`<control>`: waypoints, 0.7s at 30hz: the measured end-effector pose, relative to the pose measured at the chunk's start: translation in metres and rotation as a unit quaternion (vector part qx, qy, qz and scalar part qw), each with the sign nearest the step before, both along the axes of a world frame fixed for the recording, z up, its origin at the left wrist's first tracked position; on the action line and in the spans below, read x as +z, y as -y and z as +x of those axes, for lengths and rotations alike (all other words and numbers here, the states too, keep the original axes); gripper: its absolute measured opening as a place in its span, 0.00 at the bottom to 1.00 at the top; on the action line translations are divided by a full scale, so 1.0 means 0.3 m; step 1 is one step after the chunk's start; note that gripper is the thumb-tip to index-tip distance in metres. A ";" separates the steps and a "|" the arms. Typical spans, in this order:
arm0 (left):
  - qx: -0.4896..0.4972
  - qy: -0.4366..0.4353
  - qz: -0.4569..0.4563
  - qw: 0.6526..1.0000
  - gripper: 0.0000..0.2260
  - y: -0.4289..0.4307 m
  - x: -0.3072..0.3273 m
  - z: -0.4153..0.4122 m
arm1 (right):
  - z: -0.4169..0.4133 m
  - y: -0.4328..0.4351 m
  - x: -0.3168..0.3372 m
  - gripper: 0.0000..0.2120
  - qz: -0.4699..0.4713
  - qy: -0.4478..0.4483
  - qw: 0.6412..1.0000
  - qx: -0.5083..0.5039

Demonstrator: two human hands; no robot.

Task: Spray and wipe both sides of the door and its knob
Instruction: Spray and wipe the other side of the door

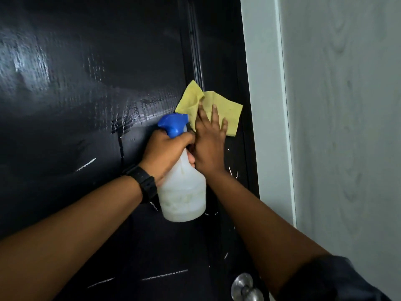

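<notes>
A glossy black door fills the left and middle of the view, streaked with wet spray. My right hand lies flat with fingers spread, pressing a yellow cloth against the door near its right edge. My left hand, with a black watch on its wrist, grips the neck of a white spray bottle with a blue trigger head, held just left of the right hand. A round silver knob sits at the bottom, below my right forearm.
A pale door frame runs down the right of the door. Beyond it stands a grey wood-grain wall. A dark sleeve covers my right upper arm at the bottom right.
</notes>
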State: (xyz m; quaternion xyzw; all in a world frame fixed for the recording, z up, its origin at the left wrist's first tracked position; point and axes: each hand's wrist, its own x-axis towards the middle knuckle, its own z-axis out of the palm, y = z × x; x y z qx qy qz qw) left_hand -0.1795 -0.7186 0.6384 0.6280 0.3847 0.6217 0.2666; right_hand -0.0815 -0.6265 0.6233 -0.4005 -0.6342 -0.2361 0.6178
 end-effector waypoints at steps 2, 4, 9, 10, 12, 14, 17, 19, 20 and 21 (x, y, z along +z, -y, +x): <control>0.009 0.000 -0.001 1.000 0.08 0.013 -0.012 -0.019 | 0.004 0.002 -0.013 0.27 0.008 0.018 1.000 0.004; 0.019 -0.004 -0.012 1.000 0.08 0.017 -0.033 -0.029 | 0.051 0.003 -0.044 0.27 0.026 0.050 0.998 0.020; 0.006 0.003 -0.035 0.999 0.06 0.012 -0.097 -0.018 | 0.208 0.000 -0.234 0.32 0.028 0.194 0.980 -0.009; 0.003 0.006 -0.042 0.999 0.06 0.011 -0.111 -0.014 | 0.232 -0.001 -0.269 0.32 0.020 0.207 0.978 -0.008; 0.000 0.009 -0.056 0.998 0.06 0.011 -0.142 -0.009 | 0.266 -0.007 -0.328 0.31 -0.002 0.189 0.982 0.008; 0.001 0.010 -0.064 0.998 0.06 0.014 -0.172 -0.007 | 0.272 -0.007 -0.400 0.30 -0.031 0.121 0.992 0.028; 0.000 0.009 -0.073 0.997 0.07 0.022 -0.203 -0.012 | 0.245 -0.001 -0.538 0.30 -0.075 0.009 0.996 0.048; 0.001 0.003 -0.074 0.997 0.07 0.027 -0.216 -0.017 | 0.214 0.012 -0.618 0.29 -0.107 -0.044 0.992 0.049; 0.004 0.000 -0.073 0.997 0.07 0.030 -0.221 -0.019 | 0.195 0.022 -0.654 0.29 -0.125 -0.072 0.988 0.048; 0.006 -0.005 -0.071 0.997 0.06 0.031 -0.226 -0.019 | 0.176 0.031 -0.691 0.29 -0.139 -0.100 0.984 0.049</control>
